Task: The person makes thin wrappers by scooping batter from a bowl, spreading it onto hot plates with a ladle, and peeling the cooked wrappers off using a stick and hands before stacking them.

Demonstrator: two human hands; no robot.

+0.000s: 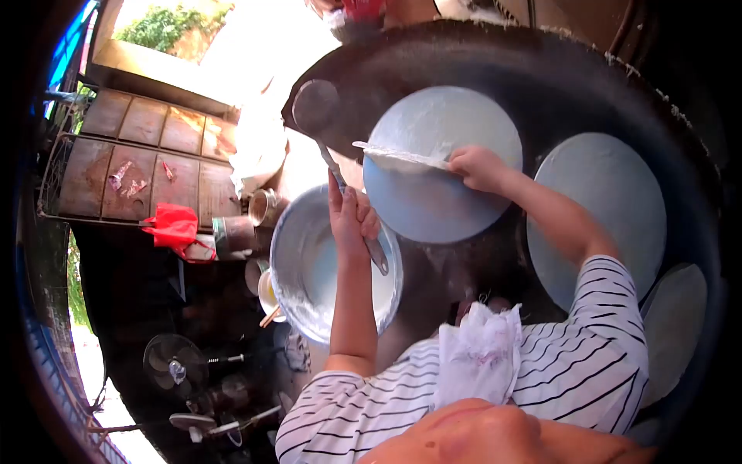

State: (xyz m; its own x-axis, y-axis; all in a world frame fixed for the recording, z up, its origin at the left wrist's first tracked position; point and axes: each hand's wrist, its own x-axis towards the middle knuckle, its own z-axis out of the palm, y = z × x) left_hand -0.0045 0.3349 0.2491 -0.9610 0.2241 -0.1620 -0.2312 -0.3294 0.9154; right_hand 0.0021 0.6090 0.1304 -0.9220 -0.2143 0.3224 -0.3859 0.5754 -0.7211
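Note:
My left hand is closed round the handle of a ladle, whose round bowl points up and away. It is above a large metal pot of whitish liquid. My right hand grips one end of a long, flat scraper coated in white. The scraper lies across a round, pale disc. Beyond it the disc is covered by a whitish layer; the near part looks bluer and smoother. A second round disc sits to the right, below my right forearm.
A dark, curved rim surrounds the discs. Another pale disc is partly visible at far right. Left of the pot stand cups and a bowl with chopsticks. A red bag hangs beside a tiled surface. Fans stand lower left.

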